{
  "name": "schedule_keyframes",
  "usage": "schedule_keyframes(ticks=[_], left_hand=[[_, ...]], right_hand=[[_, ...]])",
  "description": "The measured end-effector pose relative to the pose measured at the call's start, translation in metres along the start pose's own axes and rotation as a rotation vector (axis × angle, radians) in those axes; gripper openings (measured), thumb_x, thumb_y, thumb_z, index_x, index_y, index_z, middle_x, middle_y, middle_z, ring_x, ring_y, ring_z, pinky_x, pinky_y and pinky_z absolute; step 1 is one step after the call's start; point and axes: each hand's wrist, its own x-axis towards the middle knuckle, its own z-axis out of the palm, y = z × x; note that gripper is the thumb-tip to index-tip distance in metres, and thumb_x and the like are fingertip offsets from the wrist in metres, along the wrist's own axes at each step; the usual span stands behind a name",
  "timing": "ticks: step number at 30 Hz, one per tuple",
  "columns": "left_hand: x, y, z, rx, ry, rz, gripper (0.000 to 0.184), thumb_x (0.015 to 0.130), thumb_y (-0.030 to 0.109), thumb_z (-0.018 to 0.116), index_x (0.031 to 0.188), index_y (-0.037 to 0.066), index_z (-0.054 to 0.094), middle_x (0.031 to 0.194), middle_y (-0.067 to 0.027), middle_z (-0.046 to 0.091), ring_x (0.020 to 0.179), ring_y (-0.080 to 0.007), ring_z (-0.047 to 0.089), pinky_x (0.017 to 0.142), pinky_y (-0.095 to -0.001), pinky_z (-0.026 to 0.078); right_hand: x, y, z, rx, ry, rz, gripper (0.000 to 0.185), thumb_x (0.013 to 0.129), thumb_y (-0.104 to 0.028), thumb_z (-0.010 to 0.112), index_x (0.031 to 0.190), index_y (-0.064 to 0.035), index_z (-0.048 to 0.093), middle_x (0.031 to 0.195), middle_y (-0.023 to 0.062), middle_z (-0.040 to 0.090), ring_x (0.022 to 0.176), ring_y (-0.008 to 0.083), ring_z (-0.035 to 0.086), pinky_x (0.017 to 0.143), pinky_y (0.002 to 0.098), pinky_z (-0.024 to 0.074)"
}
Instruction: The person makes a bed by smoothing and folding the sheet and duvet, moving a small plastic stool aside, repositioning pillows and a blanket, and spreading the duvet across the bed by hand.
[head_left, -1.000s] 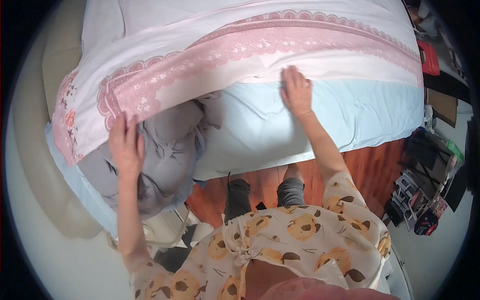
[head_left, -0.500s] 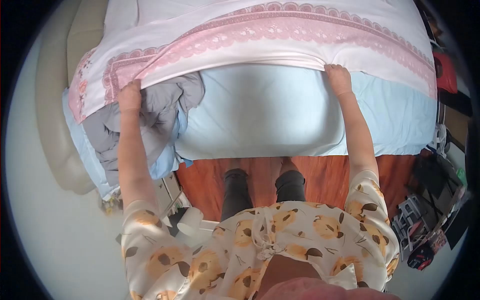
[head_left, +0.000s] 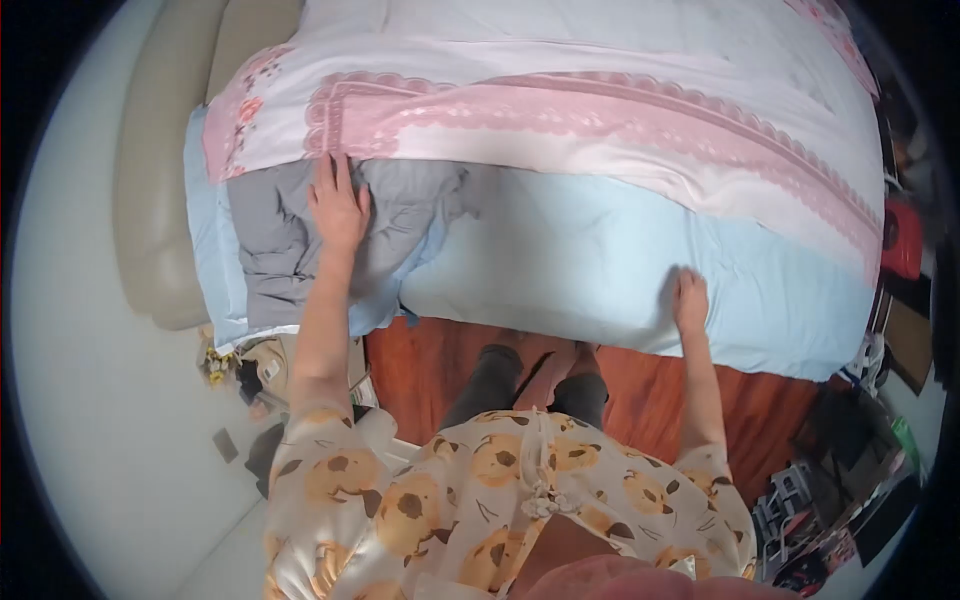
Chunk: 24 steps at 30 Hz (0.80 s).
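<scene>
A white and pink sheet [head_left: 560, 115] with a lace-patterned border covers the far part of the bed. My left hand [head_left: 340, 205] lies open, its fingers spread over a crumpled grey quilt [head_left: 275, 235], with the fingertips at the pink sheet's near edge. My right hand [head_left: 690, 302] is apart from that sheet, over the light blue bed sheet [head_left: 560, 240] near the bed's front side. Its fingers are curled in, and nothing shows in them. Whether it touches the blue surface I cannot tell.
A beige padded headboard [head_left: 150, 200] stands at the left. Reddish wooden floor [head_left: 640, 385] shows below the bed. On the right are a red object [head_left: 902, 238] and a cluttered rack [head_left: 790, 500]. Small items [head_left: 260, 375] sit by the bed's near left corner.
Both hands have let go of the pink sheet's edge, which now lies flatter. My right hand has drawn back toward me; the left has opened. The view has shifted.
</scene>
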Motion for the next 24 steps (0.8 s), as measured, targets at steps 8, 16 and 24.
schedule_keyframes(ticks=[8, 16, 24], left_hand=[[-0.051, -0.135, 0.008, 0.239, -0.117, -0.444, 0.095, 0.069, 0.044, 0.069, 0.137, -0.002, 0.021, 0.138, -0.0273, 0.026, 0.129, -0.0408, 0.022, 0.099, -0.0615, 0.019], [-0.003, -0.184, 0.084, -0.230, -0.127, -0.748, 0.083, 0.065, 0.027, 0.072, 0.136, 0.011, 0.032, 0.125, -0.0264, 0.045, 0.109, -0.0387, 0.049, 0.091, -0.0401, 0.041], [-0.104, -0.239, -0.023, -1.605, 0.100, -1.430, 0.040, 0.076, 0.024, 0.061, 0.108, 0.000, 0.057, 0.095, -0.0141, 0.061, 0.088, -0.0260, 0.060, 0.077, -0.0350, 0.049]], right_hand=[[0.056, -0.192, 0.017, 0.472, -0.143, -0.178, 0.029, 0.085, -0.015, 0.053, 0.110, 0.0000, 0.057, 0.112, 0.0207, 0.056, 0.105, 0.0355, 0.053, 0.091, 0.0398, 0.0417], [0.184, -0.401, 0.083, 0.745, -0.505, -0.133, 0.073, 0.076, -0.042, 0.065, 0.118, 0.0130, 0.043, 0.118, 0.0227, 0.052, 0.109, 0.0288, 0.051, 0.091, 0.0331, 0.0406], [0.086, -0.591, 0.038, 1.058, -0.616, -0.168, 0.055, 0.077, -0.015, 0.061, 0.125, 0.0012, 0.041, 0.124, 0.0197, 0.047, 0.120, 0.0300, 0.042, 0.100, 0.0337, 0.0334]])
